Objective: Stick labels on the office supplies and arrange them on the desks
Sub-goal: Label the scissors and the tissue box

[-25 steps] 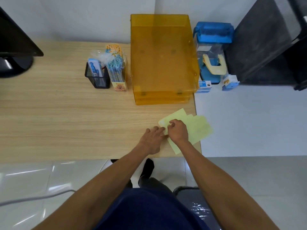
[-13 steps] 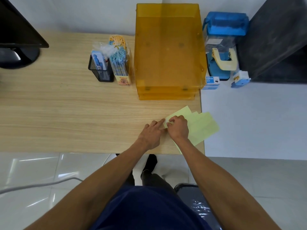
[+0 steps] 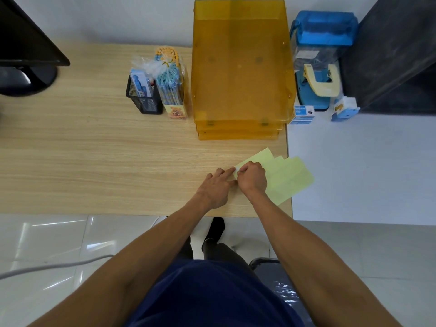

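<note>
Several pale yellow label sheets (image 3: pixel 286 177) lie fanned at the right front corner of the wooden desk (image 3: pixel 94 156). My right hand (image 3: pixel 252 179) rests on the sheets' left corner with fingers curled, pinching a small white label (image 3: pixel 236 170). My left hand (image 3: pixel 215 187) lies flat beside it, its straight fingertips pressing the sheet's corner. Behind stand stacked orange trays (image 3: pixel 240 67), a black mesh holder (image 3: pixel 144 97) with a blue pack, and a bag of pencils (image 3: pixel 171 83).
A blue hole punch in a clear box (image 3: pixel 318 74), a small clip box (image 3: pixel 304 113) and a blue-white stapler pack (image 3: pixel 344 108) sit on the white desk (image 3: pixel 365 173) to the right. A monitor (image 3: pixel 26 43) stands far left, a dark cabinet (image 3: pixel 396 55) far right.
The view has tilted slightly, so the desk sits lower in frame. Both hands stay at the sheets' left corner; a small white label now shows lifted between the right fingers.
</note>
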Motion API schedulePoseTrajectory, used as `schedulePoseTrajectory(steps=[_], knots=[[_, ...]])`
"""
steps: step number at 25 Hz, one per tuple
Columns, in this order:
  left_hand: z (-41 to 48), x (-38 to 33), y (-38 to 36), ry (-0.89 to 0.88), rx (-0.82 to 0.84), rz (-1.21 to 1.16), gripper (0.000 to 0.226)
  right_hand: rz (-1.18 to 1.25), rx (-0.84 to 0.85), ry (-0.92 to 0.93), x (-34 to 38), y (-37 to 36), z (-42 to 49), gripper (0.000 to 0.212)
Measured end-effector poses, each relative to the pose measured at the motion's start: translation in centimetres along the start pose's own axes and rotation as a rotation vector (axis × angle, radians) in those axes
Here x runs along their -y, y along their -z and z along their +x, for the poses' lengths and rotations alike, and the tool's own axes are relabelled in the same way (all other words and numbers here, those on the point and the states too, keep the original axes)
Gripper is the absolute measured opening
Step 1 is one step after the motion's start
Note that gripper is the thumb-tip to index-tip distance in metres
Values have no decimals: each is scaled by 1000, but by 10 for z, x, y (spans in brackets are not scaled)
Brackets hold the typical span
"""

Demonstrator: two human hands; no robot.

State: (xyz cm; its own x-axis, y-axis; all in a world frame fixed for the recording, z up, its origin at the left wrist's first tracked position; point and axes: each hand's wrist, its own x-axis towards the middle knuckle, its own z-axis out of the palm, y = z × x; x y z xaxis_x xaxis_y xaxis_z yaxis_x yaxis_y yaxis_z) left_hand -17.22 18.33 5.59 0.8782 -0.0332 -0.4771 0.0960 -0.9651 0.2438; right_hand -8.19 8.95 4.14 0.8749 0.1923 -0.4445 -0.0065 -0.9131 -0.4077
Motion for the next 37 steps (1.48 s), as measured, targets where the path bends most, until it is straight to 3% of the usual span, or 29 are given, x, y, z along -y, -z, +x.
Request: schedulePoseTrajectory(steps=[9, 22, 26, 30, 37], knots=[[0, 2, -1, -10, -10, 2, 60, 193, 22, -50, 4, 4, -4, 6], [6, 2, 2, 1, 27, -33, 57, 306, 67, -45, 3, 11, -4, 23], [17, 9, 9, 56, -32, -396, 46, 423, 0, -31, 6, 14, -5, 27], [13, 22, 25, 308, -194, -916, 29, 568, 12, -28, 22, 17, -14, 22], [-23, 55, 63, 355, -351, -1176, 22, 722, 108, 62, 80, 15, -40, 11]])
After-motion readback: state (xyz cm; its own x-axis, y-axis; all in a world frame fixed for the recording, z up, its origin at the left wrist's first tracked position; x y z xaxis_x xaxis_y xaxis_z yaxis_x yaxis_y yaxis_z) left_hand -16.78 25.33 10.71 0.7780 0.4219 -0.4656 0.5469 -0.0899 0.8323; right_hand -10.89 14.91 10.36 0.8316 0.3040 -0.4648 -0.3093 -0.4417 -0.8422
